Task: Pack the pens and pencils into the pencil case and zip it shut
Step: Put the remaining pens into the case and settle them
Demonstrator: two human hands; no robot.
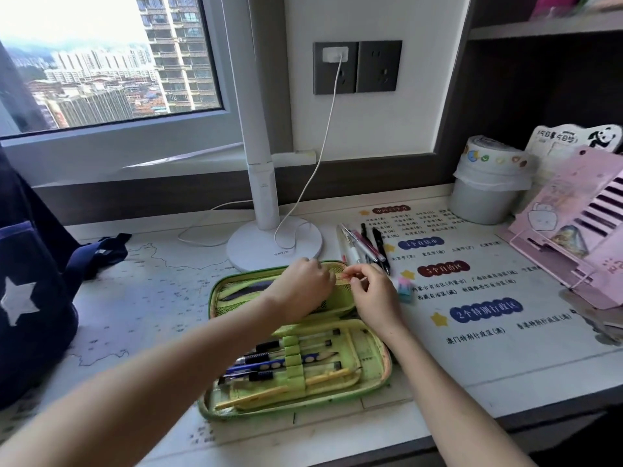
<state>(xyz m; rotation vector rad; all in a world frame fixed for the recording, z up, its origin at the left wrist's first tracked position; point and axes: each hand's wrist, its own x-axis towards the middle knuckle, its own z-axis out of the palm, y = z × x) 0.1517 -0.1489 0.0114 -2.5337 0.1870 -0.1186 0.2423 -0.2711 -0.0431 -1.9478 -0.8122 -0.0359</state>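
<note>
A green pencil case [215, 396] lies open on the desk. Its near half holds several pens and pencils [269, 364] under elastic loops. My left hand [303, 286] rests on the far half, fingers curled over the mesh pocket's top edge. My right hand [369, 291] is beside it and pinches a small thin thing at that same edge; what it is I cannot tell. Several loose pens [367, 246] lie on the desk just beyond the case. A small pink and blue eraser [406, 288] sits right of my right hand.
A white lamp base [256, 251] with its cable stands behind the case. A dark blue bag [30, 281] fills the left side. A white bin [485, 190] and a pink book stand [580, 230] occupy the right. The desk's front edge runs below the case.
</note>
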